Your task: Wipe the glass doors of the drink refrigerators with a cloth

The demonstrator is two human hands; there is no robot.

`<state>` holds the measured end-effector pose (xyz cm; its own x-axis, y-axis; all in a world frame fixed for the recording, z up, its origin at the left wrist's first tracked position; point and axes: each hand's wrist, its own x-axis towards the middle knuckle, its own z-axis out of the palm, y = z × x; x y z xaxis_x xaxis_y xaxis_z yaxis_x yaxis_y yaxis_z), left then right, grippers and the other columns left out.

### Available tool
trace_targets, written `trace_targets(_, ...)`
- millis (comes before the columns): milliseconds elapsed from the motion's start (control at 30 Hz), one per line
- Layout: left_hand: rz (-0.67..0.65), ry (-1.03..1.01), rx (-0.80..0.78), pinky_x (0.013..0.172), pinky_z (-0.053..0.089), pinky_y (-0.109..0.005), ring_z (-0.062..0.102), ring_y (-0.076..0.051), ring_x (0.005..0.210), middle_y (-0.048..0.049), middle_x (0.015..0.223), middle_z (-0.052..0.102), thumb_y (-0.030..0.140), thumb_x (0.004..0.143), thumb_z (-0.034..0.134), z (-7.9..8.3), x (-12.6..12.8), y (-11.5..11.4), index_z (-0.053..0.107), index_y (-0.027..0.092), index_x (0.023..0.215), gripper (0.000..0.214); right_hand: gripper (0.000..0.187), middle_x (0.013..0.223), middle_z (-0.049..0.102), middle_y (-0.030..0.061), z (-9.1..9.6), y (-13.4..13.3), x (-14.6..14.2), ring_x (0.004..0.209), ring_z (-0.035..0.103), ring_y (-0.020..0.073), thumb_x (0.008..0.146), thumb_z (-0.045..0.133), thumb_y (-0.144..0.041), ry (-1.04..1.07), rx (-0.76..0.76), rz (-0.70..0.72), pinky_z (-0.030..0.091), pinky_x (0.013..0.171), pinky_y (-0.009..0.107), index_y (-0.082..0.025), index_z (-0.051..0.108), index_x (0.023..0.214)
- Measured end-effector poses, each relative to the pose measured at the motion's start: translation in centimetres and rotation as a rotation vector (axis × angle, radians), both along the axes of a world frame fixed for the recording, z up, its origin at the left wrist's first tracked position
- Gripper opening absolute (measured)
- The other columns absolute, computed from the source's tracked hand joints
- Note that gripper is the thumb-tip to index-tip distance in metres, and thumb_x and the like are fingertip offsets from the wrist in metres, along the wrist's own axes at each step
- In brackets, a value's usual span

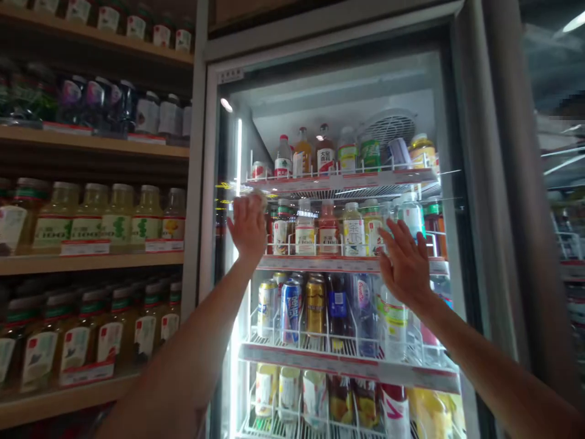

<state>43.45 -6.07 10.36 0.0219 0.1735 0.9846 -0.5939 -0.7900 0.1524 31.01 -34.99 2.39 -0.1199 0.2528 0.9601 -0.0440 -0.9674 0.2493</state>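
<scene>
My left hand [248, 227] is raised with the palm forward and fingers together, at or on the glass door of a drinks cooler [338, 79]. A pale blur shows at its fingertips, too unclear to name. My right hand [404, 265] is raised with fingers spread, in front of the second shelf's bottles. Neither hand visibly holds anything. Whether they touch the glass, I cannot tell. Behind them, wire shelves [340, 263] carry bottled drinks [329, 228] and cans [291, 311].
Wooden shelves [91, 262] to the left of the cooler hold rows of bottled yellow-green drinks [119, 222] with price tags on their edges. A grey cooler frame [507, 183] stands to the right, and a dim shop aisle lies beyond it.
</scene>
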Motion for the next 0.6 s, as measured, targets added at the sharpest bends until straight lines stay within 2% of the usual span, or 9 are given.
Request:
trace_targets(67, 0.008, 0.021, -0.173, 0.1, 0.032, -0.065, 0.029, -0.036, 0.135, -0.0218, 0.137, 0.042, 0.017, 0.087, 0.036, 1.0, 0.6, 0.6, 0.046, 0.012, 0.131, 0.045, 0.051, 0.142, 0.045, 0.0092, 0.0, -0.9, -0.4, 0.136, 0.033, 0.0233, 0.088, 0.043, -0.023, -0.004, 0.018, -0.01, 0.022, 0.111, 0.047, -0.024, 0.036, 0.139)
trace_targets(100, 0.008, 0.013, -0.184, 0.098, 0.033, -0.065, 0.028, -0.037, 0.135, -0.0249, 0.137, 0.041, 0.015, 0.086, 0.035, 1.2, 0.6, 0.1, 0.045, 0.007, 0.131, 0.046, 0.051, 0.142, 0.044, 0.009, 0.1, -1.3, -0.5, 0.136, 0.033, 0.0233, 0.088, 0.043, -0.023, -0.006, 0.026, -0.013, 0.023, 0.111, 0.047, -0.024, 0.035, 0.139)
trace_targets(167, -0.004, -0.012, -0.128, 0.103, 0.033, -0.059, 0.025, -0.034, 0.137, -0.0213, 0.139, 0.041, 0.015, 0.086, 0.037, 1.2, -0.1, -2.1, 0.046, 0.008, 0.131, 0.047, 0.052, 0.143, 0.043, 0.0084, 0.3, -1.6, -0.7, 0.136, 0.033, 0.0232, 0.088, 0.043, -0.023, -0.011, 0.036, -0.014, 0.022, 0.111, 0.047, -0.024, 0.035, 0.139)
trace_targets(233, -0.027, -0.059, 0.045, 0.109, 0.031, -0.049, 0.024, -0.027, 0.139, -0.0108, 0.142, 0.041, 0.018, 0.087, 0.041, 0.9, -1.3, -5.0, 0.049, 0.017, 0.13, 0.044, 0.053, 0.144, 0.041, 0.0077, 0.6, -1.6, -0.7, 0.137, 0.031, 0.0231, 0.088, 0.043, -0.023, -0.005, 0.041, -0.003, 0.021, 0.112, 0.047, -0.025, 0.035, 0.14)
trace_targets(300, -0.051, -0.124, 0.326, 0.112, 0.028, -0.043, 0.022, -0.022, 0.14, -0.0026, 0.144, 0.04, 0.021, 0.088, 0.042, 0.7, -2.4, -7.2, 0.05, 0.025, 0.129, 0.041, 0.053, 0.145, 0.04, 0.0073, 0.9, -1.4, -0.5, 0.138, 0.03, 0.0229, 0.088, 0.043, -0.023, 0.001, 0.046, 0.012, 0.019, 0.113, 0.047, -0.025, 0.034, 0.14)
trace_targets(367, -0.056, -0.152, 0.55, 0.114, 0.024, -0.044, 0.024, -0.021, 0.139, -0.0001, 0.145, 0.04, 0.022, 0.089, 0.043, 1.0, -3.0, -7.5, 0.049, 0.029, 0.129, 0.041, 0.052, 0.145, 0.041, 0.0073, 1.1, -1.2, -0.4, 0.138, 0.029, 0.0227, 0.088, 0.042, -0.024, 0.0, 0.047, 0.023, 0.019, 0.113, 0.048, -0.025, 0.035, 0.14)
trace_targets(400, -0.048, -0.136, 0.566, 0.114, 0.023, -0.044, 0.026, -0.02, 0.139, 0.001, 0.144, 0.041, 0.022, 0.089, 0.045, 1.5, -3.0, -6.8, 0.049, 0.031, 0.128, 0.041, 0.052, 0.144, 0.041, 0.0075, 1.2, -1.1, -0.3, 0.138, 0.029, 0.0226, 0.088, 0.042, -0.024, 0.0, 0.046, 0.023, 0.02, 0.113, 0.048, -0.024, 0.035, 0.139)
trace_targets(467, -0.019, -0.074, 0.405, 0.113, 0.024, -0.05, 0.03, -0.022, 0.137, -0.0012, 0.143, 0.043, 0.021, 0.088, 0.046, 2.8, -2.6, -4.3, 0.048, 0.03, 0.129, 0.042, 0.05, 0.144, 0.042, 0.0082, 1.2, -1.4, -0.5, 0.138, 0.03, 0.0224, 0.088, 0.042, -0.023, -0.005, 0.042, 0.011, 0.021, 0.113, 0.048, -0.024, 0.037, 0.138)
trace_targets(600, 0.011, 0.012, -0.084, 0.098, 0.031, -0.069, 0.031, -0.038, 0.133, -0.021, 0.137, 0.043, 0.013, 0.087, 0.035, 5.6, -1.1, 0.1, 0.046, 0.009, 0.13, 0.044, 0.048, 0.143, 0.043, 0.0095, 1.1, -3.0, -1.2, 0.137, 0.032, 0.0237, 0.089, 0.042, -0.024, -0.013, 0.033, -0.024, 0.023, 0.112, 0.049, -0.022, 0.039, 0.137)
